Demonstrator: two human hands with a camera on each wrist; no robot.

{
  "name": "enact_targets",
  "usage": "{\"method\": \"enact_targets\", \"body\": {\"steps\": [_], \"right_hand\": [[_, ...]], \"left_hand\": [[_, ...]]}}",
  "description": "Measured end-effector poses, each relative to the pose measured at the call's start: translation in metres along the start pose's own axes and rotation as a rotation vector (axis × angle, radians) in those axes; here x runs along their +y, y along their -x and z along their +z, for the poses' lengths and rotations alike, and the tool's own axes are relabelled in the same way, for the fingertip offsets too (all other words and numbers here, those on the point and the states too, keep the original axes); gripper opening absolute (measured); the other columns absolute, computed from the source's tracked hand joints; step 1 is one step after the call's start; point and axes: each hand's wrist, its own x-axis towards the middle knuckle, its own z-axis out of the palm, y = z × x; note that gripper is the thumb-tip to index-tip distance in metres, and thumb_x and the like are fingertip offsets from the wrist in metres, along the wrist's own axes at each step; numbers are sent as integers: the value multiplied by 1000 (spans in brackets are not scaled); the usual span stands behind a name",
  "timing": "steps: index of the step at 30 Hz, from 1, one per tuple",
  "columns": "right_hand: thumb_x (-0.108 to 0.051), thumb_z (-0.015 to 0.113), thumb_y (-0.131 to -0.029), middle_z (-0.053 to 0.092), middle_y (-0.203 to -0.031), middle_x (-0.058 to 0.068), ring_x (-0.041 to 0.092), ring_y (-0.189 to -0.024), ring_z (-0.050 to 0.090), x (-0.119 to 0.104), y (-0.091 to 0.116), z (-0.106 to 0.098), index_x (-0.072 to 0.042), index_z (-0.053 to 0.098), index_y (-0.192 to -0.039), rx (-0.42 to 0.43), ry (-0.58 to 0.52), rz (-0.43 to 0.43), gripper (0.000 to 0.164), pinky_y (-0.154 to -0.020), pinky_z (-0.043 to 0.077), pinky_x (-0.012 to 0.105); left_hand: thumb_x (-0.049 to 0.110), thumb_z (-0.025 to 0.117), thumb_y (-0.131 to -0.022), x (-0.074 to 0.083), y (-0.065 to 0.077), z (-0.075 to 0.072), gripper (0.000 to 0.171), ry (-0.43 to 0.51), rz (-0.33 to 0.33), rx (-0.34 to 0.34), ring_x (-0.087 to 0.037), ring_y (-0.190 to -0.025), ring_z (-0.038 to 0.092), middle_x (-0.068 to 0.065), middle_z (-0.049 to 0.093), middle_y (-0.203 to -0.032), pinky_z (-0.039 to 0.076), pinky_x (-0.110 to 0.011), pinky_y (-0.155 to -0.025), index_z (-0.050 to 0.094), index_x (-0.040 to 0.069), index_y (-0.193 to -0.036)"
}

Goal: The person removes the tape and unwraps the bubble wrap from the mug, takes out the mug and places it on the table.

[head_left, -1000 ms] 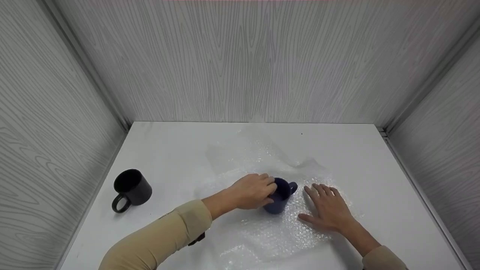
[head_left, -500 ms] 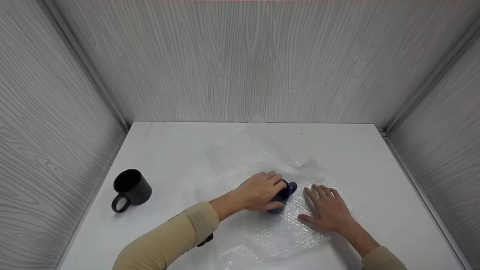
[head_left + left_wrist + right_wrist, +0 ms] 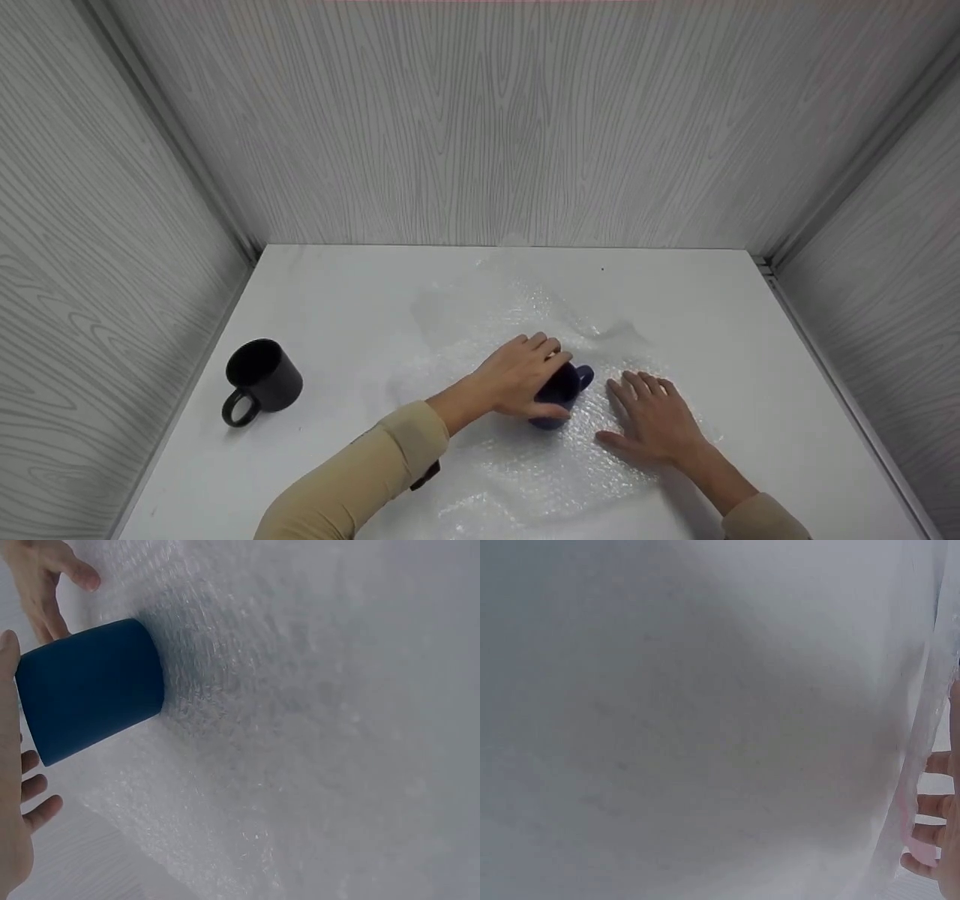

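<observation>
A dark blue mug point(image 3: 559, 394) stands upright on a sheet of clear bubble wrap point(image 3: 540, 472), its handle toward the right hand. My left hand point(image 3: 517, 375) is spread at the mug's left side, fingers over the far rim and thumb across the near side. In the left wrist view the blue mug point(image 3: 94, 686) shows its side, with the thumb tip point(image 3: 9, 652) at its rim and the other fingers spread behind. My right hand point(image 3: 656, 420) lies flat on the wrap, fingers straight, right of the mug. In the right wrist view its fingers point(image 3: 934, 806) rest at the wrap's edge.
A black mug point(image 3: 266, 379) stands on the white table point(image 3: 330, 300) at the left, handle toward the front. Grey wood-grain panels point(image 3: 480, 120) rise at the back and both sides. The wrap has a raised fold point(image 3: 619, 330) behind the right hand.
My left hand has shifted right from the blue mug's left rim, and its fingers and thumb have spread around the mug. The right hand and both mugs have stayed in place.
</observation>
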Motion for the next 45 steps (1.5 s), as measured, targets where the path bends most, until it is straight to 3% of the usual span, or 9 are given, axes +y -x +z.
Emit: {"method": "enact_targets", "body": {"steps": [6,19,30,37,45], "right_hand": [[-82,49,-93,55,-155,21,44,-143,53,-2,2,0,-12,52,-155,-28,-51,21,93,-115,44,61],[-82,49,-93,53,-158,21,44,-146,49,-2,1,1,-13,49,-157,-53,-79,34,94,-118,40,61],[-82,50,-93,53,-158,21,44,-147,49,-4,2,3,-14,49,-157,-50,-94,42,94,-119,40,61],[-80,48,-94,53,-157,23,44,-145,51,-3,2,5,-12,50,-156,-34,-77,25,92,-115,43,61],[-80,50,-94,53,-157,23,45,-145,50,-2,2,5,-12,50,-156,-21,-89,29,92,-116,42,62]], "left_hand": [[91,39,-90,0,-1,5,98,-3,-12,-39,-22,-128,57,-5,59,-142,54,-36,-103,47,16,-153],[93,36,-89,1,-5,10,102,-24,0,-67,-21,-125,56,-5,60,-141,53,-36,-101,44,15,-155],[88,47,-89,4,-9,10,93,-79,11,-60,-20,-117,58,-4,64,-133,55,-35,-97,52,13,-143],[85,58,-85,7,-11,9,87,-29,-26,-46,-22,-105,60,-3,66,-119,56,-35,-89,58,12,-132],[84,57,-86,5,-10,8,84,-12,-24,-17,-22,-104,59,-2,65,-118,54,-34,-87,56,13,-130]]}}
